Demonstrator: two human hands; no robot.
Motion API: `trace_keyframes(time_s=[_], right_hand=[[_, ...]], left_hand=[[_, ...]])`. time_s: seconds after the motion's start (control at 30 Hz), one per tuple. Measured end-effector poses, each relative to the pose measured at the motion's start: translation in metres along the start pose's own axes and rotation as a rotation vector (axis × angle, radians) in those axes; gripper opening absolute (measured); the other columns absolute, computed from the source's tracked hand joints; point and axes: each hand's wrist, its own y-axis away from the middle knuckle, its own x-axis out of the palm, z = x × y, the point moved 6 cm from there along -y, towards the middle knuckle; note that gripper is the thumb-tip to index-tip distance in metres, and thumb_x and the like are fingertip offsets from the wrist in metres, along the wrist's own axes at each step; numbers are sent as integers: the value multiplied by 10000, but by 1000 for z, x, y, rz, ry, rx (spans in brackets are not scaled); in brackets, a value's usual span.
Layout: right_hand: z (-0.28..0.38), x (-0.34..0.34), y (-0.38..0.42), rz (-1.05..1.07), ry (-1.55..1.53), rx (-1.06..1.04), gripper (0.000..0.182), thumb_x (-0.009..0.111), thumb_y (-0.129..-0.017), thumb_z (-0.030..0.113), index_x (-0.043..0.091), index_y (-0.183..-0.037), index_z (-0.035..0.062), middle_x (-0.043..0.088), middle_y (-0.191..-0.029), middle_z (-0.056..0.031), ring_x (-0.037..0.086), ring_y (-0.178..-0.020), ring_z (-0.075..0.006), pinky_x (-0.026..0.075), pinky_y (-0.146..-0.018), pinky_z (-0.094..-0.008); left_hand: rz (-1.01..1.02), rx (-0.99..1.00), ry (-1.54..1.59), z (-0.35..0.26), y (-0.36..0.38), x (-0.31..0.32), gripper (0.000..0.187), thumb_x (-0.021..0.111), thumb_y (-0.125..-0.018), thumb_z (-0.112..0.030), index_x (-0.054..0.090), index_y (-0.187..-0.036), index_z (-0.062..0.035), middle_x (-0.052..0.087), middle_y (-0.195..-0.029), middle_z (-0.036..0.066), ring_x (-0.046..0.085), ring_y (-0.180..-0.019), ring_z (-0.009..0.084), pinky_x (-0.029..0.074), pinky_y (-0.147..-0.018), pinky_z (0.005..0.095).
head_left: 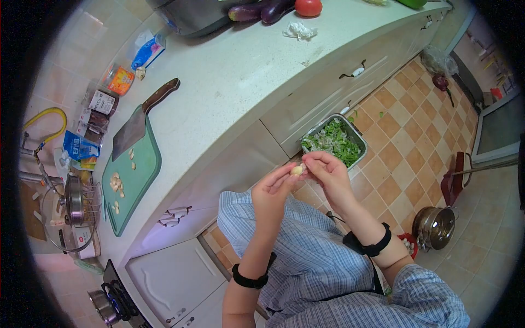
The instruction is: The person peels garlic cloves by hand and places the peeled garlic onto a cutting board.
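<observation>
A pale garlic clove (297, 170) is pinched between the fingertips of my left hand (271, 188). My right hand (329, 174) meets it from the other side, its thumb and fingers closed on the clove's end. Both hands are held in the air in front of the counter, close to a metal bin (362, 143) full of green vegetable scraps. On the counter to the left, several peeled garlic cloves (116, 184) lie on a green cutting board (143, 183). A cleaver (130, 134) with a wooden handle rests across the board's far end.
Eggplants (249, 12), a tomato (308, 7) and a crumpled tissue (299, 31) sit at the counter's far end. Jars (103, 103) and packets line the wall. On the tiled floor at right stand a lidded pot (435, 227) and a red dustpan (453, 180).
</observation>
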Motion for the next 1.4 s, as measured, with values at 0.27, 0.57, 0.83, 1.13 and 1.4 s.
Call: trace_keyframes(time_s=[0.27,0.57,0.83,1.13,1.4], right_hand=[[23,7,4,41,470,-292,182,587,-786,58,569,-958,2,567,-883,-41,543,-841,-106,431,-766,-216],[18,4,1,52,443,-346,136,573,-788,34,527,-911,-2,554,-848,-40,533,-810,-93,430,-725,-205],[12,-1,-3,53,351,-244,137,561,-796,30,521,-923,-3,563,-840,-44,547,-797,-96,438,-711,-197],[17,7,6,-5,289,-261,143,554,-799,17,514,-935,-6,572,-841,-41,556,-793,-98,448,-705,-206],[15,12,9,50,349,-346,135,544,-808,23,512,-936,-6,571,-857,-46,554,-796,-102,446,-707,-205]], left_hand=[[13,322,-417,-19,5,2,228,592,-731,64,578,-958,74,560,-980,121,555,-871,159,460,-766,236],[89,336,-473,-19,6,6,225,600,-730,55,585,-954,64,562,-979,106,549,-855,144,457,-759,229],[101,210,-242,-12,7,8,235,577,-743,74,560,-977,71,560,-979,118,562,-859,154,468,-755,235],[52,256,-333,-13,6,1,309,581,-747,61,516,-1049,71,554,-982,130,569,-877,167,477,-746,241],[40,127,-73,-9,6,2,230,519,-818,-4,532,-1026,92,588,-922,142,602,-788,184,507,-721,266]])
